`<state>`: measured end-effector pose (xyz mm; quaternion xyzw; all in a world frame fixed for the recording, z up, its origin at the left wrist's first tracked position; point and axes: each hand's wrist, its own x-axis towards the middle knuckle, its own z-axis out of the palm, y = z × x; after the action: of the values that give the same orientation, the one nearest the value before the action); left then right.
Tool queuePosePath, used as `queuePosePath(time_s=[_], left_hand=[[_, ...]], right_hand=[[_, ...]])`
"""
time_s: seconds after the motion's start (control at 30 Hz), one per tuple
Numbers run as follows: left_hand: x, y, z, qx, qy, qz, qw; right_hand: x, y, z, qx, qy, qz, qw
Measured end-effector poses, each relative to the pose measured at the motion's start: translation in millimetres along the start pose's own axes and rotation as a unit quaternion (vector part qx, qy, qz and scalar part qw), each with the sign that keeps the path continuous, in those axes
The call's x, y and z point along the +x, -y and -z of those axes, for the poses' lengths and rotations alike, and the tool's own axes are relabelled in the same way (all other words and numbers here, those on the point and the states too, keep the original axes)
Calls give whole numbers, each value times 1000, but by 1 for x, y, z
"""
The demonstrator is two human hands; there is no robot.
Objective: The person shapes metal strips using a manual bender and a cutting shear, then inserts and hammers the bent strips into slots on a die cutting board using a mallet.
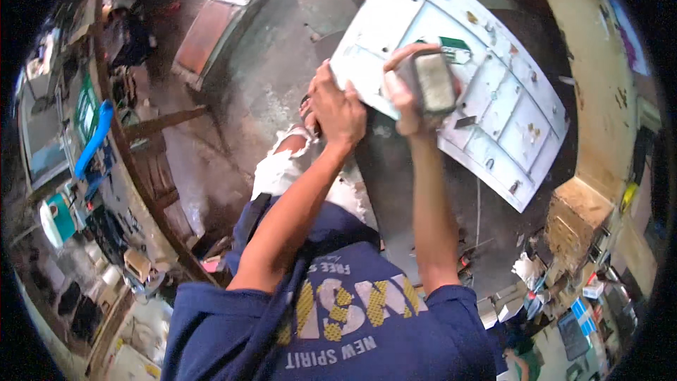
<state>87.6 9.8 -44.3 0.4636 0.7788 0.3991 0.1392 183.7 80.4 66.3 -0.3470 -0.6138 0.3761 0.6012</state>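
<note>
Both hands work near the camera: the left hand [338,109] grips the edge of the stiff, probably light white panel [486,92], and the right hand [409,95] closes around a grey sanding block [434,81].

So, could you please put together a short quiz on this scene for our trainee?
1. True or false: the right hand holds a grey block against the white panel.
2. Which hand steadies the panel's near edge? A) left B) right
3. Fill in: the panel is tilted above a dark grey ____.

Key:
1. True.
2. A, the left hand sits at that edge.
3. Board, which lies across the person's lap.
</note>
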Motion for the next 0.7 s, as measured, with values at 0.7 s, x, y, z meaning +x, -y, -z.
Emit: queuePosePath(time_s=[0.7], left_hand=[[-5,25,-25,101,-42,-11,994]], right_hand=[[-319,112,281,-677,60,-214,702]])
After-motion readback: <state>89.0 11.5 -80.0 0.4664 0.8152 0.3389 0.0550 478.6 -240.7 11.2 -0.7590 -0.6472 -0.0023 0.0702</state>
